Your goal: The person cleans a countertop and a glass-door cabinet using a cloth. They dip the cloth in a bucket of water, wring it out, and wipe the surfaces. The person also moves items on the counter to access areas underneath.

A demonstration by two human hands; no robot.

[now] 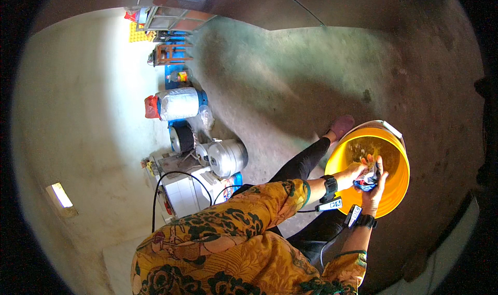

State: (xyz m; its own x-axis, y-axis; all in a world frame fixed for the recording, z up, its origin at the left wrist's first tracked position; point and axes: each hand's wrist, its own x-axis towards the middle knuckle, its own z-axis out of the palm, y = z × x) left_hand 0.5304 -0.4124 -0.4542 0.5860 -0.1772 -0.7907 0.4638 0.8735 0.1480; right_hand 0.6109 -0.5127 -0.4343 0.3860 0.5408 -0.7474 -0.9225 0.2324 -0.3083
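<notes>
Both hands are over the mouth of a yellow plastic bucket (335,162) with a white-gripped handle. My left hand (350,172) has its fingers on a small, partly clear plastic packet (366,185) with blue and red patches. From below and the right, my right hand (376,194) cups the same packet, fingers spread along its side. The fingers hide part of the packet, and blur keeps its exact kind unclear. Inside the bucket the bottom looks brownish with bright glints; I cannot tell whether that is water. Black straps with small devices are on both wrists.
The bucket stands on a concrete floor (280,112) near my foot in a pink shoe (343,125). To the left are a metal pot (228,158), a white-tiled stove block (181,194), a silver-wrapped drum (179,103) and a wooden stool (171,54). A black cable (155,201) arcs beside my arm.
</notes>
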